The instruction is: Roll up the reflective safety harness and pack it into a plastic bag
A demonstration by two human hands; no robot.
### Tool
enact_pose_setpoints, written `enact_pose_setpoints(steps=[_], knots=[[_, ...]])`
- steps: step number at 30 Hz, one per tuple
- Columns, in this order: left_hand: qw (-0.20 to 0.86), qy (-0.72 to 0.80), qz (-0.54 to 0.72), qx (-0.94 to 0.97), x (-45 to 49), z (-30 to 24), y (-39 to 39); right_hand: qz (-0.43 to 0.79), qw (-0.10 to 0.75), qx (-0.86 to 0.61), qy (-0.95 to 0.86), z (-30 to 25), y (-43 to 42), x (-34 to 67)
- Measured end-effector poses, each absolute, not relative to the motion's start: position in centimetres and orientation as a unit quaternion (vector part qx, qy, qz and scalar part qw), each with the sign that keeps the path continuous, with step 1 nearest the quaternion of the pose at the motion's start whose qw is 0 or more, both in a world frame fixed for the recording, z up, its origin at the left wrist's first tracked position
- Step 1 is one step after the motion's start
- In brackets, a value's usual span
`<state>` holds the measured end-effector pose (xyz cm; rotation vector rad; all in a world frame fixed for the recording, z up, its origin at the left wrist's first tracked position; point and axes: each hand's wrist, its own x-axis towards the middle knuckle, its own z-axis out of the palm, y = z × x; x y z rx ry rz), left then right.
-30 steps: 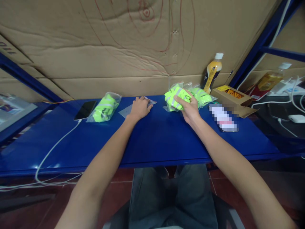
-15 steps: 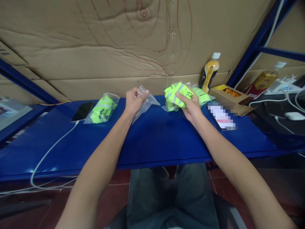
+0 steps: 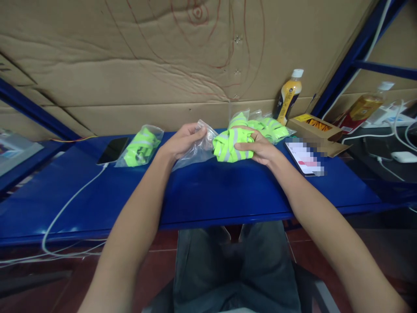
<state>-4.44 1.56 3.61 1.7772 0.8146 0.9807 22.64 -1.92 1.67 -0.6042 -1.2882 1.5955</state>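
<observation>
My left hand [image 3: 185,140] is closed on a clear plastic bag [image 3: 199,153], pinching it near its upper edge. The bag hangs toward the blue tabletop with its mouth side facing right. My right hand [image 3: 260,148] grips a bundled neon-yellow reflective vest [image 3: 232,145] with grey stripes, the thumb across its front. The bundle's left end is close against the bag; whether it is inside cannot be made out. Behind the right hand lie bagged neon-yellow bundles [image 3: 272,127]. Left of my left hand rests another bagged neon-yellow bundle [image 3: 143,147].
A dark phone [image 3: 113,150] with a white cable lies at the left. At the right are a lit phone [image 3: 302,157], an open cardboard box [image 3: 321,130] and a yellow drink bottle [image 3: 289,96]. A cardboard wall [image 3: 130,82] backs the blue table [image 3: 221,195].
My right hand has brought the vest bundle left and slightly nearer, away from the bagged bundles behind. The bag in my left hand has spread out toward it.
</observation>
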Motion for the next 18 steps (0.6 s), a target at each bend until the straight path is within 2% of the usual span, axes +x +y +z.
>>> enact_pose_setpoints(steps=[2,4,6,8,9,11,13,15,18], knots=[[0.407,0.335,0.381,0.759,-4.8,3.9,1.6,0.660,0.436,-0.248,-0.559,1.4,-2.1,22.3],[0.295,0.366,0.369,0.802,-4.8,4.2,1.4,0.638,0.416,-0.250,-0.598,1.2,-2.2,21.8],[0.127,0.421,0.398,0.805,-4.5,4.6,0.9,0.569,0.453,-0.262,-0.634,1.1,-2.2,21.1],[-0.038,0.462,0.461,0.756,-3.7,5.1,-0.1,0.450,0.521,-0.279,-0.670,1.0,-2.2,20.6],[-0.085,0.469,0.490,0.730,-3.2,5.3,-0.6,0.379,0.552,-0.288,-0.684,1.0,-2.3,20.3],[-0.078,0.462,0.526,0.710,-2.2,5.5,-1.3,0.243,0.581,-0.308,-0.713,0.8,-2.4,20.0],[0.017,0.430,0.532,0.729,-1.3,5.5,-1.6,0.138,0.567,-0.318,-0.747,0.4,-2.5,19.8],[0.114,0.391,0.527,0.746,-0.8,5.1,-1.3,0.075,0.529,-0.305,-0.788,-0.2,-2.6,19.7],[0.185,0.367,0.532,0.740,-0.8,4.2,-0.3,0.038,0.484,-0.285,-0.827,-0.9,-2.5,19.6]])
